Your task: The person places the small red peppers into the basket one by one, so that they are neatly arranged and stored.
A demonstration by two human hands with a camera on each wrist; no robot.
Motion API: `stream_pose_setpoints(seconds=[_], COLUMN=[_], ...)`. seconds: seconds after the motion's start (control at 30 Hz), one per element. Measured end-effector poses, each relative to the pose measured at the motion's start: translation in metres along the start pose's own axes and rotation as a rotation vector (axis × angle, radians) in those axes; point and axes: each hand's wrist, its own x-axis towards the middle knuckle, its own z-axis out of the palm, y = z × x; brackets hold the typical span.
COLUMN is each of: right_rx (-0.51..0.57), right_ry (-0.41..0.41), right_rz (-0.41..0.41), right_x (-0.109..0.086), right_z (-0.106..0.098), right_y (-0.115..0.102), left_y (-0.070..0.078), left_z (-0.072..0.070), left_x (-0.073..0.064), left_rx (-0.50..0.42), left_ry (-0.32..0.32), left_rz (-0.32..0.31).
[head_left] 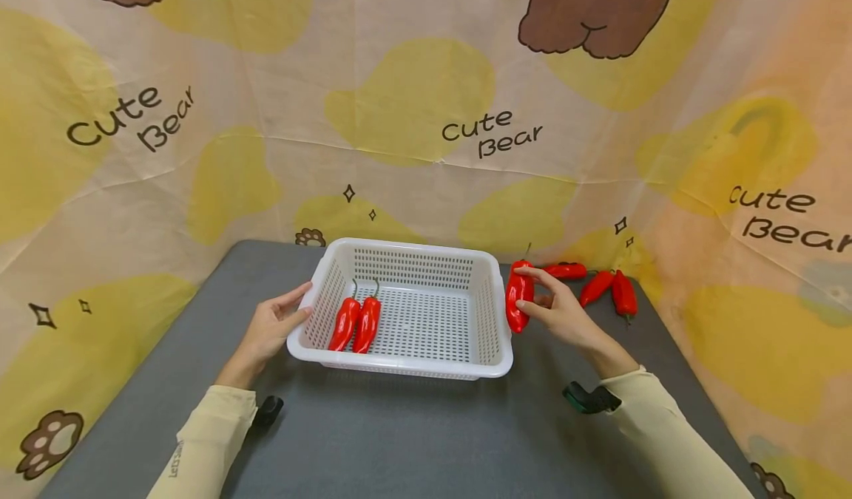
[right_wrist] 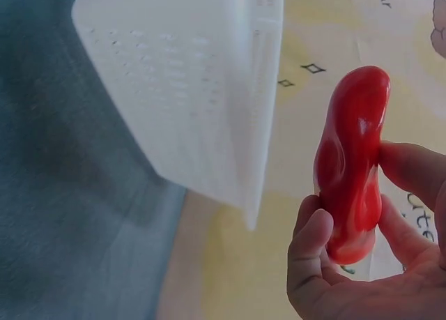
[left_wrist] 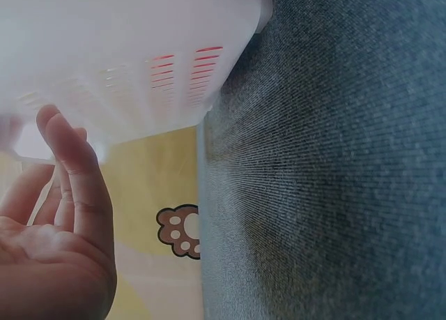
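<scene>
A white plastic basket with slotted walls stands on the grey table. My left hand holds its left rim; in the left wrist view the fingers reach against the outside of the basket. Inside, on the left, two red peppers lie side by side with their stems toward the back. My right hand pinches another red pepper between thumb and fingers, just outside the right rim. That pepper is held roughly upright, stem up in the head view, clear of the table.
Several more red peppers lie on the table at the back right, beyond my right hand. A printed cloth hangs behind and along the sides of the grey table. Each wrist carries a dark strap mount.
</scene>
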Motion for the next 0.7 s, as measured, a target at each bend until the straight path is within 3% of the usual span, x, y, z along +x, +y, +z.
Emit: stream_pose_setpoints(seconds=[0.7], right_rx=[-0.002], right_ry=[-0.034], right_rz=[-0.052], right_x=[0.052], right_z=[0.029], right_y=[-0.041], left_y=[-0.002], left_z=[-0.001], left_x=[0.002], left_rx=[-0.034], left_ry=[-0.014], left_rz=[0.004])
